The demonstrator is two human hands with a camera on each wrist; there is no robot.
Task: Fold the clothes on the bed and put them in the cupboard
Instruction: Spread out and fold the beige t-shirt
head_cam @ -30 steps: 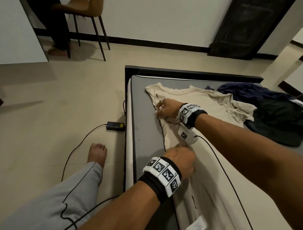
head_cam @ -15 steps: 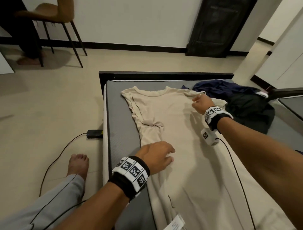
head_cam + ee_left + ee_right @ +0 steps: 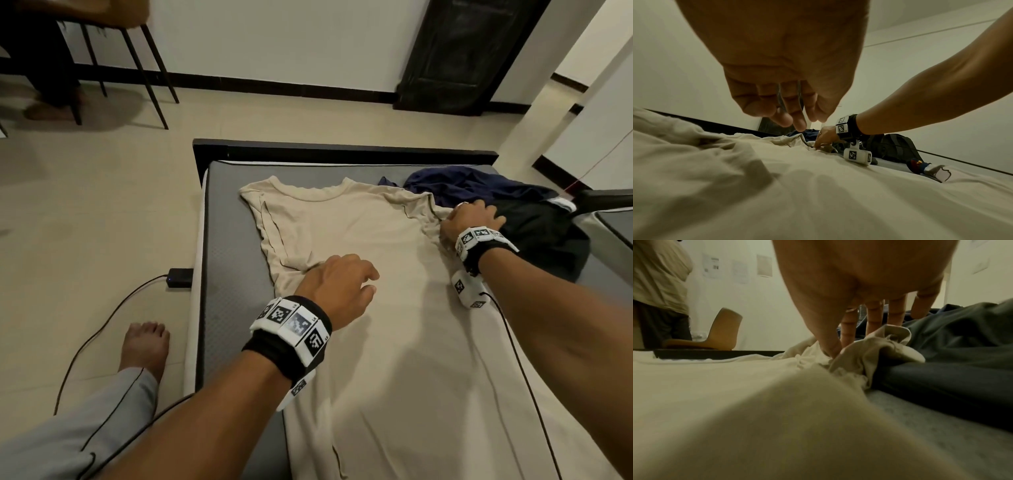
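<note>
beige t-shirt [image 3: 359,240] lies spread flat along the bed's [image 3: 222,274] left edge. right hand [image 3: 471,219] pinches its bunched right sleeve; left hand [image 3: 339,284] hovers, fingers loosely curled. judged light, limp, crease-prone: best gripped at sleeves and hem.

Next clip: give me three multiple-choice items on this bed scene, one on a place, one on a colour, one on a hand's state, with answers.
1. Where do the dark clothes lie?
A. on the floor
B. on the bed, right of the beige shirt
C. on the chair

2. What colour is the spread-out T-shirt?
A. beige
B. red
C. green

3. What is the left hand doing?
A. gripping a hanger
B. hovering, holding nothing
C. pinching a sock

Answers: B, the dark clothes sit beside the beige T-shirt on the bed; A, its cloth is beige; B, the left hand shows loose, empty fingers.
</note>
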